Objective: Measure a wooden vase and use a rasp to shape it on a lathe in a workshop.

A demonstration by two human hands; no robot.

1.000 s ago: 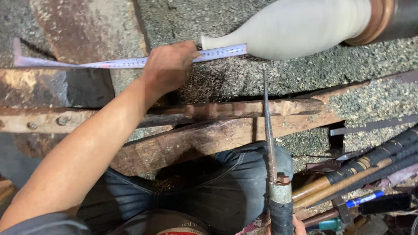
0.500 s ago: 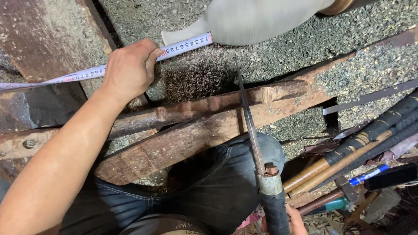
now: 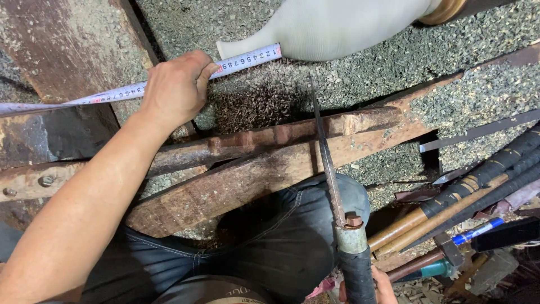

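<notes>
Up near the top, the left hand (image 3: 175, 87) is closed around a white measuring tape (image 3: 247, 59), fingers curled over it and thumb pinching the strip. From the fist the tape runs right until its free end touches the narrow neck of a pale, bottle-shaped wooden workpiece (image 3: 343, 25), which lies sideways across the top of the view; the other way it trails off past the left edge, over a rusty metal bar (image 3: 62, 45). Wood shavings (image 3: 360, 73) cover the bed under the workpiece and the tape.

Low at the bottom edge, the right hand (image 3: 381, 286) shows only in part, wrapped around the black taped handle of a long turning chisel (image 3: 329, 169). Its thin blade points up and away, crossing a worn wooden rest beam (image 3: 264, 163), with the tip short of the workpiece. Beneath the beam lies the person's knee in dark jeans (image 3: 281, 236). To the right, several other long-handled tools (image 3: 467, 197) lie piled together.
</notes>
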